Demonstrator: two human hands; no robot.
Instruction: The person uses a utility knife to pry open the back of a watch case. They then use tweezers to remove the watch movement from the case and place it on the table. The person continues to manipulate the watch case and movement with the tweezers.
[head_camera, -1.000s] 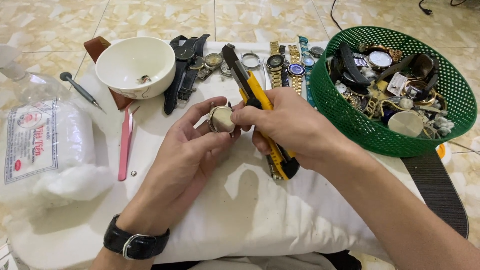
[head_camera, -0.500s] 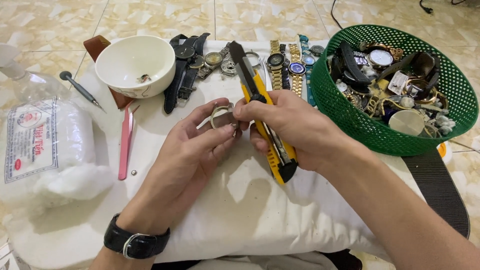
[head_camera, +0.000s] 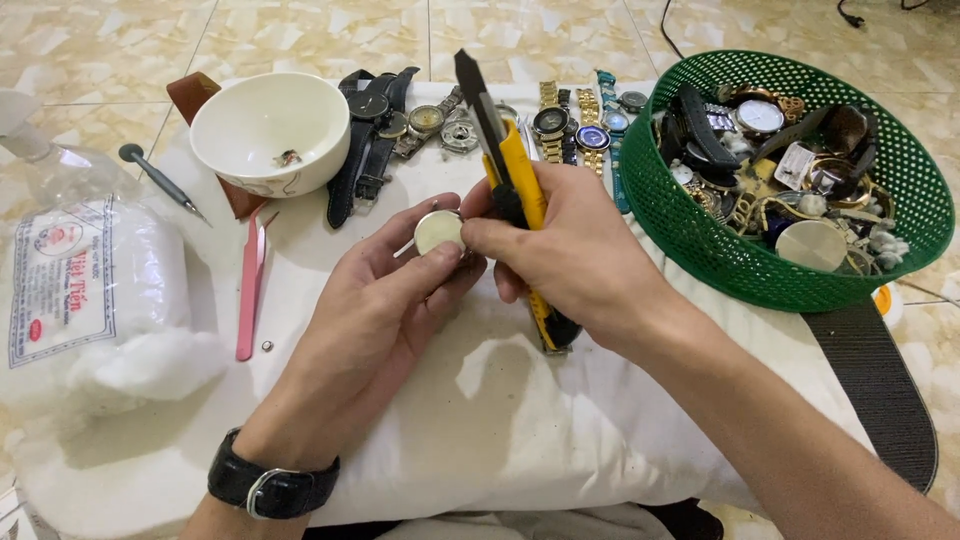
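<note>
Head view showed the right hand, grip clenched on the yellow utility knife, had tilted it more upright beside the round watch case pinched in the left hand.

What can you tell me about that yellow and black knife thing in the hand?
The utility knife is a long cutter with a yellow body and black slider and tip, plastic by the look of it. The right hand grips its middle, so only both ends show. Its black tip points up and away toward the row of watches; its lower end rests over the white pillow.
</note>
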